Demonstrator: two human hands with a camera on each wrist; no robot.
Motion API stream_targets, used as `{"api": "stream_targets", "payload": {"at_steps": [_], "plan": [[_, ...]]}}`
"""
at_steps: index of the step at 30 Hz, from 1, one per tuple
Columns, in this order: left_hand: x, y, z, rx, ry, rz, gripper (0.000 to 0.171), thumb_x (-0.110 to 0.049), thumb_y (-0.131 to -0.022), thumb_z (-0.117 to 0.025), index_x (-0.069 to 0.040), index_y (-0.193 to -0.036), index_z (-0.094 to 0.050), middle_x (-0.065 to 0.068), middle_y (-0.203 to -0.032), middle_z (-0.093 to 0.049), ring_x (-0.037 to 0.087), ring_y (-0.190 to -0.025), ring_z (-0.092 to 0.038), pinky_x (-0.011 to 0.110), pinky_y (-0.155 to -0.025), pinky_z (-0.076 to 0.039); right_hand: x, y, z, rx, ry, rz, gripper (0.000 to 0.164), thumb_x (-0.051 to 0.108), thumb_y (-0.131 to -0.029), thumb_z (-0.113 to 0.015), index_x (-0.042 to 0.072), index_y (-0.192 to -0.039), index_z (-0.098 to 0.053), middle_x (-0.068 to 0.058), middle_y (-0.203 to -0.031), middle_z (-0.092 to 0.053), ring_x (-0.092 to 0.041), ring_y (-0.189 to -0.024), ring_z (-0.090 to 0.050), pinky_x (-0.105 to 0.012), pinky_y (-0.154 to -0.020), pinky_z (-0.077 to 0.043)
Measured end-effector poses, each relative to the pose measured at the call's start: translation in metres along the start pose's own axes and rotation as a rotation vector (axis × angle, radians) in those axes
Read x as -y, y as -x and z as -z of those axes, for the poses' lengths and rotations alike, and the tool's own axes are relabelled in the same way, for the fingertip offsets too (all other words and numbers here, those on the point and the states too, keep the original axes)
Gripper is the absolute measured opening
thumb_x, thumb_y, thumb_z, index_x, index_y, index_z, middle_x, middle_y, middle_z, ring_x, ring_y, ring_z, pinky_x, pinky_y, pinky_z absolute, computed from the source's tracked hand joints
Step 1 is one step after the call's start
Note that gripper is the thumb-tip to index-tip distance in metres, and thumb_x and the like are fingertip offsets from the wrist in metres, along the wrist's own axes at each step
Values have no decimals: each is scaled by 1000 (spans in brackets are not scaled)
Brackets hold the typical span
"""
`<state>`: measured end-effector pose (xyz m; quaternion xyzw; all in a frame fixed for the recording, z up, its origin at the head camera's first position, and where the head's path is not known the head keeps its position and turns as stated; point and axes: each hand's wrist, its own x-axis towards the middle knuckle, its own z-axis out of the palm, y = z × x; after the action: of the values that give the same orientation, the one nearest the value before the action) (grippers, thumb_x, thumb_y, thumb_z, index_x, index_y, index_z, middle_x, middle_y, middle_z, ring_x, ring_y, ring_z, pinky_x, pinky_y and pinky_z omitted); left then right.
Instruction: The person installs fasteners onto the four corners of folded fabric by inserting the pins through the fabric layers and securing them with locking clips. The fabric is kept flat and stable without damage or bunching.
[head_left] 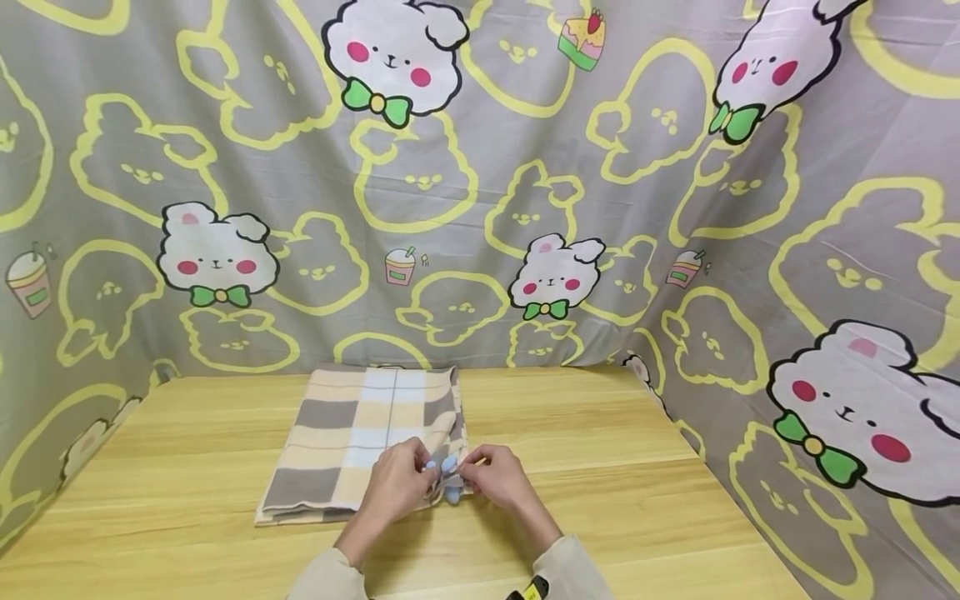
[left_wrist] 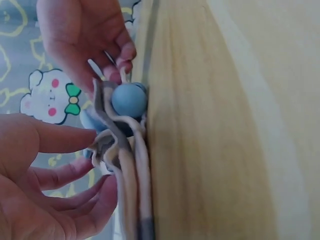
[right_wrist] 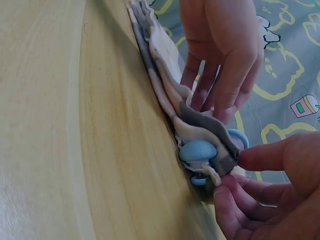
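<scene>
A folded plaid fleece blanket (head_left: pixel 375 425) in grey, beige and white lies on the table. At its near right corner sit light-blue, mushroom-shaped knobs; one rounded knob (right_wrist: pixel 198 150) and a smaller disc (right_wrist: pixel 198 180) stick out of the layers. My left hand (head_left: pixel 401 477) holds the gathered layers just left of the knobs, thumb and fingertips on either side of a fold (left_wrist: pixel 105 145). Across from it, my right hand (head_left: pixel 498 477) pinches the corner's grey and beige edge (right_wrist: pixel 226 162) beside the knobs. Another blue knob (right_wrist: pixel 240 137) shows partly behind the cloth.
The wood-grain table (head_left: pixel 585 433) reaches back to a grey curtain (head_left: pixel 465 208) printed with white bears and yellow outlines. The curtain also hangs along the left and right sides. A dark and yellow strap-like item (head_left: pixel 531 590) shows by the right sleeve.
</scene>
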<state>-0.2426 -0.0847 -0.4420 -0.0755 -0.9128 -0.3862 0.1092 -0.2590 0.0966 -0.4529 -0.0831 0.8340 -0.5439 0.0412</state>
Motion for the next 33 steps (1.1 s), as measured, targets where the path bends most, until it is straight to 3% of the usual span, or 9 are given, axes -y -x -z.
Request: {"api": "stream_targets", "payload": {"at_steps": [6, 11, 21, 27, 33], "plan": [[-8, 1, 1, -35, 48, 13, 14, -7, -83, -75, -8, -86, -61, -1, -72, -61, 12, -63, -52, 28, -56, -41, 0, 1, 0, 6, -1, 1, 11, 8, -87, -70, -3, -90, -70, 0, -61, -58, -11, -55, -53, -22, -48, -40], [-18, 3, 0, -22, 110, 2, 16, -6, -86, -73, -8, -92, -58, 0, -74, -62, 12, -64, -54, 25, -55, -42, 2, 1, 1, 3, 2, 8, 12, 8, -87, -70, -3, -91, -70, 0, -61, -58, -10, -55, -53, -22, -49, -41], [-24, 8, -6, 23, 139, -139, 32, 0, -78, -83, -3, -106, -67, 6, -94, -72, 12, -76, -63, 22, -65, -50, 1, 0, 2, 5, 26, 15, 12, 4, -85, -64, -5, -91, -70, -2, -62, -61, -11, -55, -55, -22, -49, -43], [-25, 10, -9, 58, 169, -196, 27, 4, -77, -83, -3, -101, -74, 8, -95, -70, 17, -79, -68, 20, -68, -54, 0, -1, 4, 9, -15, -24, 15, 3, -89, -58, -6, -94, -69, -3, -66, -62, -12, -57, -58, -25, -53, -48], [-26, 12, -9, 95, 188, -167, 15, 1, -88, -74, -3, -102, -76, 6, -94, -71, 13, -78, -66, 19, -65, -52, 1, -2, 8, -21, -75, -49, 18, 7, -97, -56, -8, -96, -66, -6, -71, -64, -13, -61, -59, -26, -57, -51]]}}
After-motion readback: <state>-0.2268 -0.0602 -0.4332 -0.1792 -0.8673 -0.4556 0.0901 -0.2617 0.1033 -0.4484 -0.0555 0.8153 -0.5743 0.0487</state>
